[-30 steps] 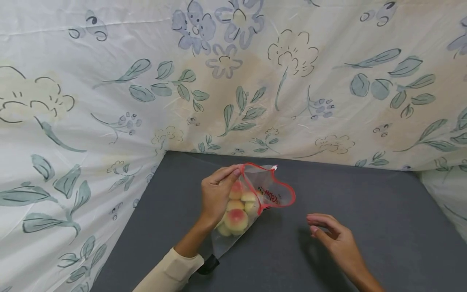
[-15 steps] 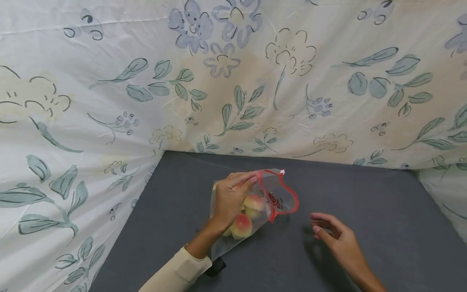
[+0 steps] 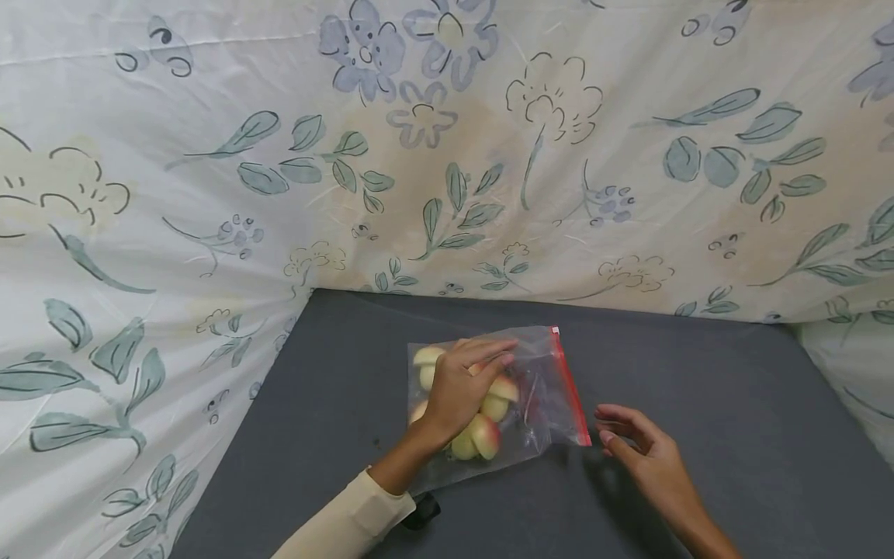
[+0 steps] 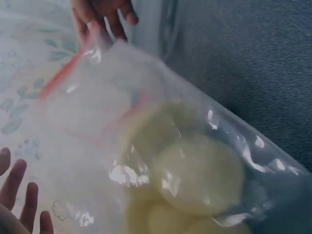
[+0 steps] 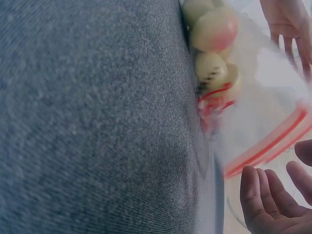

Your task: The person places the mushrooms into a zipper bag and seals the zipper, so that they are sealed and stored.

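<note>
A clear zip bag [image 3: 534,349] with a red zip strip [image 3: 573,392] along its right end lies on the dark cloth. Inside are several pale yellow, red-blushed, peach-like pieces [image 3: 486,439], some with a mushroom-like outline. Over the middle of the bag is my left hand [image 3: 457,396], fingers extended and hiding part of the contents. In the left wrist view its fingers [image 4: 30,200] are spread beside the plastic. Just right of the strip's lower end hovers my right hand [image 3: 646,450], its fingers loosely bent around nothing. The right wrist view shows the strip close above these fingertips [image 5: 250,175].
Dark grey cloth [image 3: 733,388] covers the work surface. Behind it and at both sides hangs a pale curtain [image 3: 447,233] printed with flowers and leaves. A small black object [image 3: 422,512] shows at the left sleeve.
The left hand has let go of the bag's red-edged mouth and shifted right and down. The bag has gone from raised and gaping to lying flatter, turned rightward. The right hand stays nearly still.
</note>
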{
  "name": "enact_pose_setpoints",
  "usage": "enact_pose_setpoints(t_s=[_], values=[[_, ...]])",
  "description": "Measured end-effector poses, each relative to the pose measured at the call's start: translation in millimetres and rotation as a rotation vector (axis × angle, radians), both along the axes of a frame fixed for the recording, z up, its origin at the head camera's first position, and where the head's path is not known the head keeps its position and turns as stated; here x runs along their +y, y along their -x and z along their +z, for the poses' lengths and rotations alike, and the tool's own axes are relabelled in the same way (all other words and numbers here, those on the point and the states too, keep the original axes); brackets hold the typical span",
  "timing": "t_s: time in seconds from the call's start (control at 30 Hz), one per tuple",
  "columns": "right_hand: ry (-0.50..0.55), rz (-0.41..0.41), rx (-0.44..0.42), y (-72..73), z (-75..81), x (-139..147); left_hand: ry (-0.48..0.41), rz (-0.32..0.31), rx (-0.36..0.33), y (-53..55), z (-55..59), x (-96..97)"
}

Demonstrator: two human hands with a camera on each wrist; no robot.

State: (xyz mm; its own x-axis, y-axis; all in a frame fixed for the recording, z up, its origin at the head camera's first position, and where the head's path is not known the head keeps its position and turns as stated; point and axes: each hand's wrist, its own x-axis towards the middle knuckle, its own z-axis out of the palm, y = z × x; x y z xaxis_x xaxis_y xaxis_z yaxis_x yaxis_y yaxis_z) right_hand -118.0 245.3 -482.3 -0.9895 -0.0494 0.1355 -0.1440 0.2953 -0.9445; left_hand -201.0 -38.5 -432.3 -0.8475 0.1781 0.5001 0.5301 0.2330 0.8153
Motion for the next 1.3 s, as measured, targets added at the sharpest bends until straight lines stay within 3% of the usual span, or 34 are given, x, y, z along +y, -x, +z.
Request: enact_pose_setpoints(t_s=[0.13, 0.5, 0.8, 1.13, 1.3], values=[[0.013, -0.005, 0.028, 2.7, 0.0, 0, 0.034, -0.020, -0.048, -1.4, -3.3, -0.7], [-0.010, -0.057, 0.018, 20.3, 1.1, 2, 0.098, -0.020, -0.081, -2.9, -17.6, 1.7], [-0.070, -0.109, -0.085, 54.6, 2.1, 3, 0.119, -0.046, -0.071, -3.8, -27.9, 5.3], [0.004, -0.055, -0.235, 97.8, -2.6, 6, 0.184, -0.044, -0.111, -11.8, -32.6, 8.4], [0.037, -0.012, -0.254, 120.7, -8.6, 5, 0.197, -0.048, -0.100, -14.6, -35.3, 9.0]])
